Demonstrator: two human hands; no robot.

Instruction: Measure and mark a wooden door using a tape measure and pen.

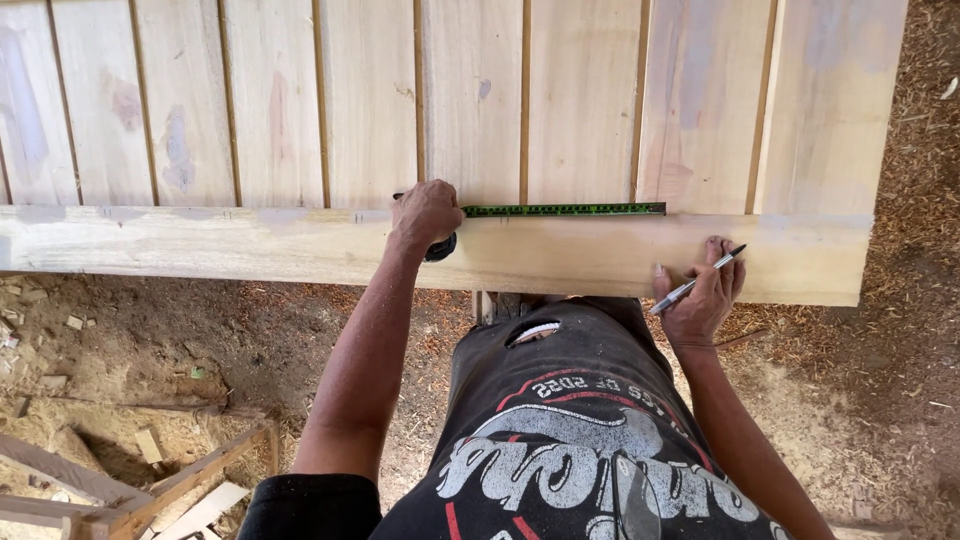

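Head view: a panel of pale vertical boards (470, 100) lies flat, with a long cross rail (250, 245) running along its near edge. The ground below is covered in sawdust (880, 380), and loose timber offcuts (150, 480) lie at lower left.

Left hand (425, 215): fingers closed over the black case of a tape measure (440, 246), pressing it against the rail's upper edge. The green blade (565, 210) runs out to the right along the seam between boards and rail and ends well short of the panel's right corner.

Right hand (700, 295): rests on the rail's front face near its right end, fingers loosely curled around a pen (695, 282). The pen lies slanted across the fingers; its tip is clear of the wood and below the blade's end.

Step in hand, as judged: measuring along the rail, blade extended and held, mark not yet made.

Next move, as judged: the left hand must keep the case pinned so the blade does not creep or retract. The right hand needs to lift the pen tip to the required graduation on the blade and strike a short mark square to the rail edge.
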